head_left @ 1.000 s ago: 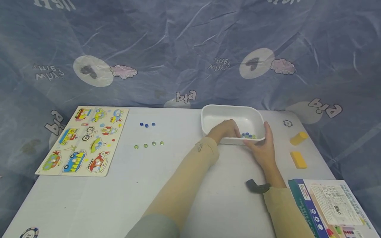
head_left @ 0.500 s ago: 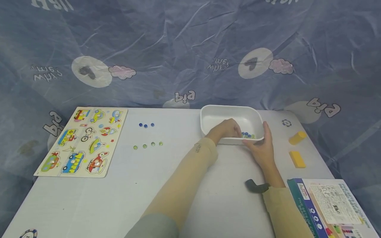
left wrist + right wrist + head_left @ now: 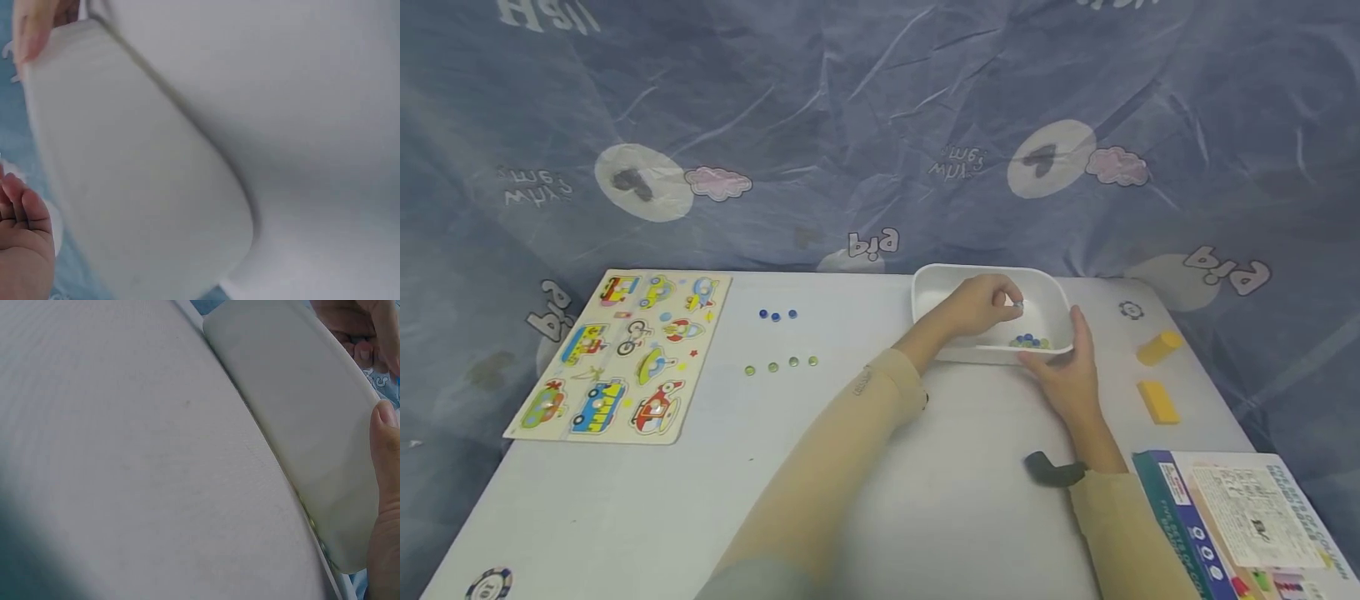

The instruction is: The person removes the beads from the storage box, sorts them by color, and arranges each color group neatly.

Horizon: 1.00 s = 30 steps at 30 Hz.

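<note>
At the near left of the worktop [image 3: 647,517] lies a round token [image 3: 489,584]; a printed box [image 3: 1255,525] lies at the near right. Both side edges slant inward toward the back. Farther in, a puzzle board [image 3: 623,432] lines the left edge, and a yellow block [image 3: 1158,402] and yellow cylinder [image 3: 1159,347] lie near the right. White surface runs between board and tub, with four green beads [image 3: 773,367] in a row and three blue beads [image 3: 775,317] behind them. The right hand [image 3: 1069,379] holds the right end of the white tub [image 3: 1045,300], thumb at its front. Over the tub, the left hand [image 3: 973,304] pinches a small bead [image 3: 1018,305] in a narrow grip, its colour unclear; more beads [image 3: 1028,340] lie by the tub's front wall. Beyond the far edge hangs a blue-grey printed sheet [image 3: 820,125].
</note>
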Motion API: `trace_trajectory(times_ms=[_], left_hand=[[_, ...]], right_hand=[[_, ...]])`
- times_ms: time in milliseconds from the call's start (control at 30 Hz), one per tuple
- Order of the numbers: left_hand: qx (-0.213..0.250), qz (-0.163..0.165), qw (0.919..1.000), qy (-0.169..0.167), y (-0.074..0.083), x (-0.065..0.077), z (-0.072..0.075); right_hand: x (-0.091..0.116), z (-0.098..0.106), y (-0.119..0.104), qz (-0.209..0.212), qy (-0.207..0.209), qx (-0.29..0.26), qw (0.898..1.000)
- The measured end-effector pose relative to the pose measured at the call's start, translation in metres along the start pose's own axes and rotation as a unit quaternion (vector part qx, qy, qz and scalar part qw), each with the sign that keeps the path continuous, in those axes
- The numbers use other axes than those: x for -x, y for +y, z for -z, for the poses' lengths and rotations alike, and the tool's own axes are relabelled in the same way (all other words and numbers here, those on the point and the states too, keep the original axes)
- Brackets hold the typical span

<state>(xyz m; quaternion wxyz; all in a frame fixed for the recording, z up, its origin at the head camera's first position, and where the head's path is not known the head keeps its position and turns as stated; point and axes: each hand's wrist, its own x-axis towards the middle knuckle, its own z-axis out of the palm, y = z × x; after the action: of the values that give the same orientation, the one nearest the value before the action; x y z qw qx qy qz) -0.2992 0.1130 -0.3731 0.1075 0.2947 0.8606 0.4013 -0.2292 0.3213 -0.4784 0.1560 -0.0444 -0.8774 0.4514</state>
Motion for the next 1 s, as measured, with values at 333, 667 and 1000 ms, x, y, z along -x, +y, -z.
trace_trajectory(times_ms=[333, 667, 1000], left_hand=[[0.044, 0.006, 0.9961, 0.076, -0.013, 0.059, 0.067], [-0.003, 0.130, 0.9821, 0.136, -0.099, 0.129, 0.132], [-0.041, 0.250, 0.9625, 0.097, -0.160, 0.157, 0.145]], right_hand=[[0.000, -0.001, 0.000, -0.007, 0.002, 0.001, 1.000], [0.001, 0.000, -0.001, -0.013, -0.001, 0.005, 1.000], [0.002, -0.002, 0.000, -0.009, -0.004, 0.009, 1.000]])
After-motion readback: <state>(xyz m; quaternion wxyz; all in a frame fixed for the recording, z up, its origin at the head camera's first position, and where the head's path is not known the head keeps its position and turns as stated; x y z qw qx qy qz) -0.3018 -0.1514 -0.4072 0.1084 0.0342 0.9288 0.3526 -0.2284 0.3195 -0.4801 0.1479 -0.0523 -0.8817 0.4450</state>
